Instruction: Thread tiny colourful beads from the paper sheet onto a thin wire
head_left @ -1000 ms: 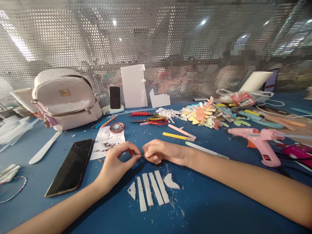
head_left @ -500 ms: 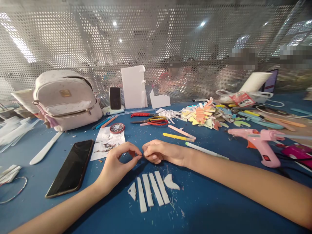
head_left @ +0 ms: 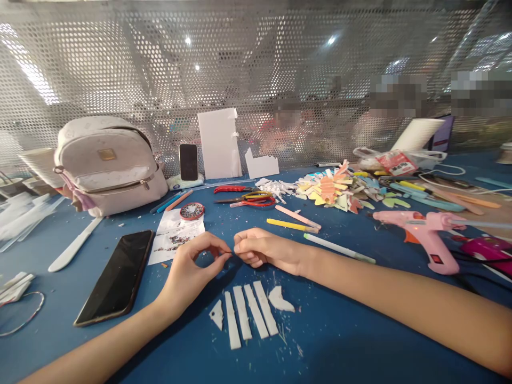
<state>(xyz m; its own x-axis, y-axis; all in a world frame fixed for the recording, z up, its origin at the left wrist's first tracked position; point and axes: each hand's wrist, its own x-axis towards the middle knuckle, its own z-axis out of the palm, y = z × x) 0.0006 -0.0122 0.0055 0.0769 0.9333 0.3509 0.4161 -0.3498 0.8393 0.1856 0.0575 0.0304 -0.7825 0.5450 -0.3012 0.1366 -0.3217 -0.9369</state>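
Thumb and forefinger of my left hand (head_left: 202, 261) meet in a pinch above the blue table; whatever lies between the tips is too small to name. My right hand (head_left: 258, 248) is curled closed just to its right, its fingertips close to the left ones, and its contents are hidden. Below the hands lie several white strips (head_left: 242, 312) side by side. A small white triangular piece (head_left: 216, 314) with a dark hole sits at their left end, and a notched white piece (head_left: 281, 299) at their right. Thin shavings are scattered around them.
Left of my hands are a dark phone (head_left: 118, 277), a white knife (head_left: 75, 246) and a paper (head_left: 160, 250) with dark bits. A pale backpack (head_left: 110, 165) stands behind. Scissors (head_left: 258, 198), markers (head_left: 292, 224), foam scraps (head_left: 330, 186) and a pink glue gun (head_left: 430, 229) lie beyond and right.
Both hands have barely moved, keeping their closed poses near each other. The white pieces on the table stay as they were.
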